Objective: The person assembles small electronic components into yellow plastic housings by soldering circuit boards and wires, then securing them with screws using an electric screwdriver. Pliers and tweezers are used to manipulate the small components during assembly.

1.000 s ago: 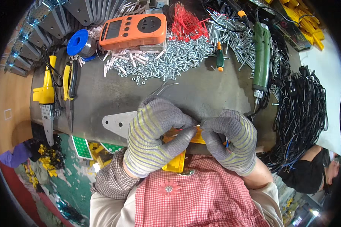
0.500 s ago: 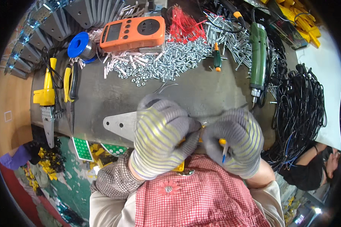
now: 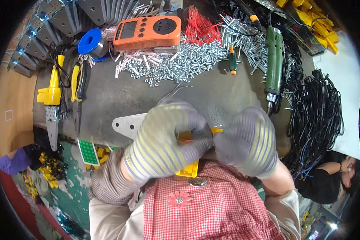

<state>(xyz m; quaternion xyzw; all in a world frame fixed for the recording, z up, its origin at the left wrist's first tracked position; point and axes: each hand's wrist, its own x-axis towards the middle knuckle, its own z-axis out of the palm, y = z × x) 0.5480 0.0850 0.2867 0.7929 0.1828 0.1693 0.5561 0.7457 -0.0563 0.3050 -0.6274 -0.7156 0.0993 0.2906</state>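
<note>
Both hands wear grey knit gloves with yellow-green stripes and meet at the front of the bench. My left hand [image 3: 168,140] is closed round a yellow plastic housing [image 3: 188,170], whose lower end shows beneath the fingers, with an orange bit in the gap by the thumb. A flat grey metal plate [image 3: 128,125] with holes sticks out left from under this hand. My right hand [image 3: 248,142], blurred by motion, is curled beside the housing's upper end, fingertips close to my left fingers. What it pinches is hidden.
Screws and nuts [image 3: 196,60] pile up behind, near an orange meter [image 3: 148,33] and a solder spool [image 3: 93,43]. Pliers [image 3: 81,82] and a yellow-handled iron-like tool [image 3: 52,96] lie left. Right are a green electric screwdriver [image 3: 273,60], black cables [image 3: 316,108] and another person's arm [image 3: 334,172].
My right hand has rolled over, and the blue-tipped wire seen by it is now hidden. My left thumb and fingers have opened a gap showing orange, and more of the yellow housing shows below.
</note>
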